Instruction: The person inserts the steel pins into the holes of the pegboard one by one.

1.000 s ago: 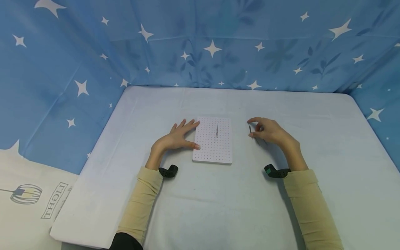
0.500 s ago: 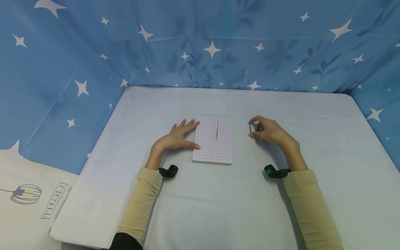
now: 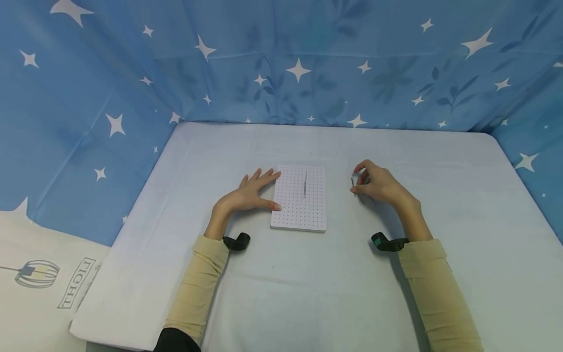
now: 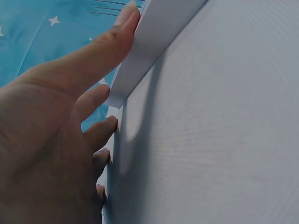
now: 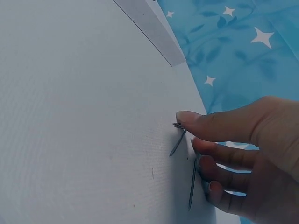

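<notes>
Metal pins (image 5: 178, 143) pinched in curled right hand (image 3: 380, 186), liable to drop if loosely gripped, near board (image 3: 303, 215) touched by spread-fingered left hand (image 3: 245, 197).

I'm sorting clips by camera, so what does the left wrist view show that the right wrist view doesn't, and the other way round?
Only the left wrist view shows the left hand, at the edge of the white pegboard, and the row of thin rods beyond the thumb. Only the right wrist view shows the right hand and the metal pins at its fingers. Both share a side face of the board, the white tabletop and the blue star-print fabric.
</notes>
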`<state>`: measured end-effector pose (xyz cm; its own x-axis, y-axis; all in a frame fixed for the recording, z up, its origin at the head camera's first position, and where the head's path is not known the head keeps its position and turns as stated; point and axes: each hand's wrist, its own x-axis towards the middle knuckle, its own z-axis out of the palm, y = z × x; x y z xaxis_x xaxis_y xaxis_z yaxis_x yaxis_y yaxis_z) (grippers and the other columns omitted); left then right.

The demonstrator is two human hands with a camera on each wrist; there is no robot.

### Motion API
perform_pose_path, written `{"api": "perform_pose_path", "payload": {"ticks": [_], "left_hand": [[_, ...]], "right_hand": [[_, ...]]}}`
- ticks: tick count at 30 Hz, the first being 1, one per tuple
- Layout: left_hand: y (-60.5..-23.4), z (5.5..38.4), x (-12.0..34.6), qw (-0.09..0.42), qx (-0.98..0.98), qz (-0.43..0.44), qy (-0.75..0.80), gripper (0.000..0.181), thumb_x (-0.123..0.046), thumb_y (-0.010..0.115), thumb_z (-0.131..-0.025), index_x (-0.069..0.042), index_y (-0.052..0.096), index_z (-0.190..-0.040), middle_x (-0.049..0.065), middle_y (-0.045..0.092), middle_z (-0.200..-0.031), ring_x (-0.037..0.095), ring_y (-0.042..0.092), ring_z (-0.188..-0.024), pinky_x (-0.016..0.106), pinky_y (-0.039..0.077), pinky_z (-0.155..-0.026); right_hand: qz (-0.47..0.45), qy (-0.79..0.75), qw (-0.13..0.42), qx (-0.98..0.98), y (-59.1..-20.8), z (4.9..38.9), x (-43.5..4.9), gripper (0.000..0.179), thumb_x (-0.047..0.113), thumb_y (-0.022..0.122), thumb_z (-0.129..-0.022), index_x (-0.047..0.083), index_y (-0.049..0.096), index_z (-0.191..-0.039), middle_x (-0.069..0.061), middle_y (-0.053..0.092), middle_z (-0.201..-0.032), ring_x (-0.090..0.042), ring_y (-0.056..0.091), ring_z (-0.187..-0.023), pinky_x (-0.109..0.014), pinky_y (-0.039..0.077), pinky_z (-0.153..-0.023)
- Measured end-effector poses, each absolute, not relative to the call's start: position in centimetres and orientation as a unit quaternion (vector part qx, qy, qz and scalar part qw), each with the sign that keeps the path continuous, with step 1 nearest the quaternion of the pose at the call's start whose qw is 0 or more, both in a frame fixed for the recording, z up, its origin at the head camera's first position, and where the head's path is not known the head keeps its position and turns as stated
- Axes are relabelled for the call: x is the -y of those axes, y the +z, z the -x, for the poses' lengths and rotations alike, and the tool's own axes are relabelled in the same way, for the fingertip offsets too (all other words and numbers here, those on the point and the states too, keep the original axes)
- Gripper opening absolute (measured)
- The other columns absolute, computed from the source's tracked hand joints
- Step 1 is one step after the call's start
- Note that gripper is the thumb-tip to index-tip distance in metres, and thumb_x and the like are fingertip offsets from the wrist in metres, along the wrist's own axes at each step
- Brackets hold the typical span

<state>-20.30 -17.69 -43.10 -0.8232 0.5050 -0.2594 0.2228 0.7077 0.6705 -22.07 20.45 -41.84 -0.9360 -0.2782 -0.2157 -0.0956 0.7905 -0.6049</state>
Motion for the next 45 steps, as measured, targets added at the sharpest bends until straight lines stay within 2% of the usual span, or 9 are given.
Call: {"api": "perform_pose_path", "payload": {"ticks": [9,14,33,45], "left_hand": [[-43.2,20.2,17.7,0.218,-0.898,-0.203,0.325,0.102,-0.047,0.081,-0.086,-0.027,0.021,-0.166,0.001,0.008,-0.174,0.026,-0.010,-0.161,0.053,-0.013,-0.127],[-43.1,20.2,17.7,0.218,-0.896,-0.201,0.330,0.102,-0.048,0.081,-0.085,-0.028,0.021,-0.166,0.000,0.008,-0.174,0.025,-0.010,-0.161,0.052,-0.013,-0.128],[-43.1,20.3,17.8,0.219,-0.898,-0.201,0.324,0.103,-0.048,0.080,-0.086,-0.028,0.020,-0.166,0.000,0.007,-0.174,0.025,-0.011,-0.161,0.053,-0.013,-0.127],[-43.0,20.3,17.7,0.221,-0.898,-0.200,0.324,0.104,-0.048,0.081,-0.085,-0.028,0.020,-0.166,0.000,0.007,-0.174,0.025,-0.011,-0.161,0.052,-0.013,-0.127]], "right_hand": [[0.114,-0.327,0.128,-0.929,-41.8,22.0,-20.3,0.043,0.010,0.068,-0.098,-0.003,0.048,-0.133,-0.022,0.067,-0.113,-0.032,0.063,-0.096,-0.037,0.048,-0.076],[0.119,-0.331,0.115,-0.929,-41.7,22.0,-20.2,0.036,0.008,0.063,-0.100,-0.002,0.049,-0.131,-0.022,0.070,-0.111,-0.030,0.063,-0.092,-0.036,0.048,-0.074],[0.145,-0.321,0.092,-0.931,-40.1,21.2,-18.5,0.028,0.008,0.067,-0.098,0.000,0.053,-0.122,-0.021,0.073,-0.111,-0.029,0.061,-0.087,-0.037,0.047,-0.072],[0.164,-0.334,0.078,-0.925,-39.6,20.7,-17.1,0.025,0.006,0.066,-0.098,-0.002,0.054,-0.119,-0.021,0.075,-0.110,-0.029,0.068,-0.090,-0.037,0.054,-0.074]]}}
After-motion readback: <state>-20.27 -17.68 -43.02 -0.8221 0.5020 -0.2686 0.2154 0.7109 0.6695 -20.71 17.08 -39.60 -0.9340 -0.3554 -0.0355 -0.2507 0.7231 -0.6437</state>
